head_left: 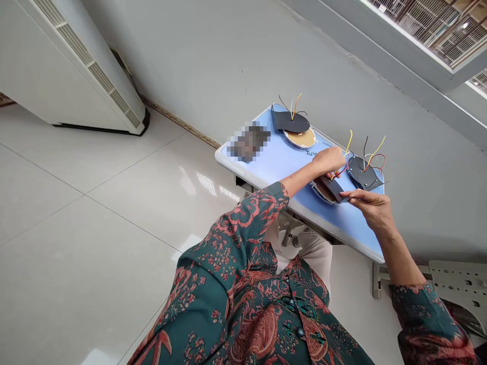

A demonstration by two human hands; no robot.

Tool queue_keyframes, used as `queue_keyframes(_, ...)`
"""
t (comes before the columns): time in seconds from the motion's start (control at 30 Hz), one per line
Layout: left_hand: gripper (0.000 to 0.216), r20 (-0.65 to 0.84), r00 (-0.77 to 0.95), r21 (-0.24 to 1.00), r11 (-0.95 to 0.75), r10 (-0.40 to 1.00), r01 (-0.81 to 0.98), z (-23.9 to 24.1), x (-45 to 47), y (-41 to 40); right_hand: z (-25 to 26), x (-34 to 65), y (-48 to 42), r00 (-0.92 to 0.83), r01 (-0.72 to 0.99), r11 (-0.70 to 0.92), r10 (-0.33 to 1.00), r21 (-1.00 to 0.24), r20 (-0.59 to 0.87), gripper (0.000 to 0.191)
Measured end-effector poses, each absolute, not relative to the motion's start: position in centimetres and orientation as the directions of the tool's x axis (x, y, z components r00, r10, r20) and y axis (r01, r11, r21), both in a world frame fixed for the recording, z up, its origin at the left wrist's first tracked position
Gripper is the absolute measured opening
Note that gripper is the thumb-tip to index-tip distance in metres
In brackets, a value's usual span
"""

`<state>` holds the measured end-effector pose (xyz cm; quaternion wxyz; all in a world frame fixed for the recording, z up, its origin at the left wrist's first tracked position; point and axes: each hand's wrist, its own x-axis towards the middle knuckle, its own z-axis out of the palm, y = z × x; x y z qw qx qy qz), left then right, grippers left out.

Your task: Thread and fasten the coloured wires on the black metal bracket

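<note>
Grey wall (pixel 190 66) behind a pale-blue desk (pixel 350 228); on it, our right hand (pixel 373 204) pinches a flat dark-grey plate (pixel 332 187) over a round brown disc (pixel 321 192). Our left hand (pixel 329 159) curls near thin coloured wires (pixel 349 141), grip hidden. We seem to be positioning the plate; next calls for steadying it.

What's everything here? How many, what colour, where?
table: one, blue, centre right
held disc: one, black and brown, mid-table
other discs: two, black-topped, either side of it
wires: many, yellow, red, black, white, on discs
tiny bits: several, bluish, near leftmost disc
blurred item: one, dark, table's left end
cabinet: one, white, upper left
wall: one, grey, behind table
window: at least one, pale-framed, upper right
holed panel: one, pale, lower right
floor: one, pale, left
shirt: one, green and red, bottom
trousers: one pair, pale, below table
left hand: one, bare, over the held disc
right hand: one, bare, gripping its edge
</note>
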<state>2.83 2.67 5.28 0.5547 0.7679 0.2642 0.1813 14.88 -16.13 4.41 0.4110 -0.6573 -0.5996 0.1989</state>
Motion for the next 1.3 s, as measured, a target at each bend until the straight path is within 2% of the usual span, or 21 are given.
queue_keyframes(0.07, 0.013, -0.004, 0.776, 0.969, -0.188, 0.631, 0.158, 4.3, 2.2, 2.1, 4.1, 13.7, -16.5, 0.154, 0.692, 0.085, 0.953, -0.717, 0.261, 0.008)
queue_keyframes(0.2, 0.009, 0.035, 0.719, 0.994, -0.098, 0.694, 0.046, 2.3, 1.0, 0.9, 2.9, 11.9, -16.9, 0.082, 0.786, 0.152, 0.935, -0.599, 0.344, 0.014)
queue_keyframes(0.33, 0.009, 0.087, 0.703, 0.995, -0.100, 0.706, -0.023, 1.3, -0.3, 0.4, 1.8, 11.7, -16.9, -0.003, 0.830, 0.225, 0.917, -0.510, 0.400, 0.016)
queue_keyframes(0.47, 0.018, 0.146, 0.713, 0.981, -0.191, 0.686, -0.016, 1.0, -2.1, 0.5, 0.9, 12.4, -16.8, -0.078, 0.855, 0.285, 0.897, -0.434, 0.436, 0.021)
queue_keyframes(0.63, 0.020, 0.218, 0.783, 0.906, -0.420, 0.583, 0.061, 1.0, -3.1, -0.1, 0.4, 12.9, -16.7, -0.154, 0.862, 0.348, 0.873, -0.369, 0.463, 0.033)
queue_keyframes(0.7, 0.010, 0.254, 0.761, 0.851, -0.512, 0.597, 0.117, 0.9, -2.7, -0.6, 0.4, 13.1, -16.7, -0.178, 0.861, 0.366, 0.867, -0.353, 0.465, 0.034)
queue_keyframes(0.8, 0.019, 0.298, 0.719, 0.782, -0.592, 0.628, 0.194, 0.3, -2.0, -1.3, 0.5, 13.4, -16.6, -0.196, 0.860, 0.376, 0.868, -0.345, 0.456, 0.035)
queue_keyframes(1.0, 0.017, 0.324, 0.663, 0.704, -0.640, 0.675, 0.308, -1.4, -1.6, -1.6, 0.5, 14.4, -15.9, -0.251, 0.794, 0.432, 0.874, -0.427, 0.417, 0.031)
queue_keyframes(1.13, 0.015, 0.331, 0.659, 0.684, -0.653, 0.675, 0.326, -2.0, -1.7, -1.6, 0.2, 14.4, -15.9, -0.267, 0.793, 0.460, 0.851, -0.399, 0.451, 0.031)
queue_keyframes(1.23, 0.016, 0.343, 0.672, 0.680, -0.667, 0.657, 0.305, -1.9, -2.0, -1.7, 0.6, 14.4, -16.3, -0.279, 0.772, 0.500, 0.821, -0.392, 0.498, 0.021)
queue_keyframes(1.3, 0.017, 0.355, 0.686, 0.683, -0.677, 0.635, 0.274, -1.7, -2.2, -1.6, 1.1, 14.8, -16.4, -0.186, 0.766, 0.469, 0.816, -0.440, 0.547, 0.019)
